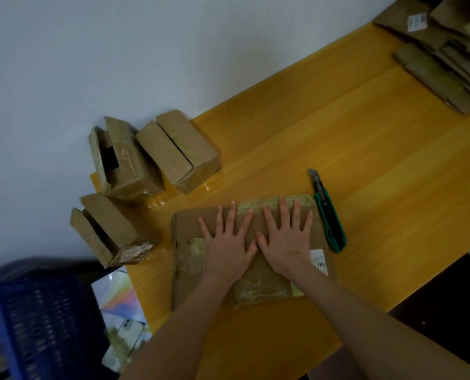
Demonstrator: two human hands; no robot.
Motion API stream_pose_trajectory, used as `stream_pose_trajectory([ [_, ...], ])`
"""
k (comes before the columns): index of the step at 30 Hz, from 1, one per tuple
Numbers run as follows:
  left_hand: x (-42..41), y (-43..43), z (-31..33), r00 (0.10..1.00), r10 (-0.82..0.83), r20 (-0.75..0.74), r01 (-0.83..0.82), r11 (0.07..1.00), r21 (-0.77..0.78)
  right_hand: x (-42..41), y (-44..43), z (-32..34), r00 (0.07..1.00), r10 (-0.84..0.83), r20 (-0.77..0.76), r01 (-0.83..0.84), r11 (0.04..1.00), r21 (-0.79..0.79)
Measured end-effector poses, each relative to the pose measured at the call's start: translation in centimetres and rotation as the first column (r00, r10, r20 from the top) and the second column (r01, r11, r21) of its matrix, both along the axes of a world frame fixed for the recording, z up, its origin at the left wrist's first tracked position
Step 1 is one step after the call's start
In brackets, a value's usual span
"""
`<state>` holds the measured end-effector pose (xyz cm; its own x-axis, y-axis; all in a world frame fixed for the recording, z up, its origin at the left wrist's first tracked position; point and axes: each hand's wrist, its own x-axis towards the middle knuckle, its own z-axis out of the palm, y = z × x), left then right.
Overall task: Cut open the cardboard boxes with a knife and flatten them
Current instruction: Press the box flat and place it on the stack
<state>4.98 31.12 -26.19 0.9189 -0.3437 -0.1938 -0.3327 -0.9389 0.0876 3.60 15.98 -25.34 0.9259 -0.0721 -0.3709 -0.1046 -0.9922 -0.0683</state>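
Found flattened box [187, 223] lying taped-side up near front edge of yellow tabletop [365, 160]. Noted left hand [228, 244] and right hand [287, 242] pressing on it side by side, fingers [231, 215] straight, spread wide, gripping nothing. Logged knife [330, 215] just right of box, three upright boxes [173, 149] at left, flattened stack [442, 75] at far right.

Counter [365, 165]: yellow-orange top with wood grain, running diagonally across the view.
Wall [91, 50]: plain, pale grey-blue, meeting the counter's far edge.
Crate [36, 325]: blue plastic with lattice walls, lower left, beside the counter.
Glossy sheets [118, 300]: pastel-printed, lying between crate and counter edge; print too blurred to read.
Dark surface [447, 311]: lower right, along the counter's near edge.
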Motion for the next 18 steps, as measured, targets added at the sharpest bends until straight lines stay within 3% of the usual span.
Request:
stream_pose_trajectory([
  [7,-0.3,0.1,-0.1,0.999,-0.006,0.032,0.006,1.0,-0.01,0.2,0.5,0.5,1.0,-0.027,0.016,0.027,0.999,-0.023],
  [13,-0.2,0.6,0.6,0.998,-0.009,-0.069,0.007,1.0,-0.024,0.0,0.4,0.8,1.0,-0.023,0.007,0.024,0.999,-0.024],
  [18,-5.1,4.3,-0.2,0.995,0.094,0.038,-0.094,0.996,-0.002,-0.2,0.6,0.7,0.999,-0.028,0.016,0.029,0.999,-0.023],
])
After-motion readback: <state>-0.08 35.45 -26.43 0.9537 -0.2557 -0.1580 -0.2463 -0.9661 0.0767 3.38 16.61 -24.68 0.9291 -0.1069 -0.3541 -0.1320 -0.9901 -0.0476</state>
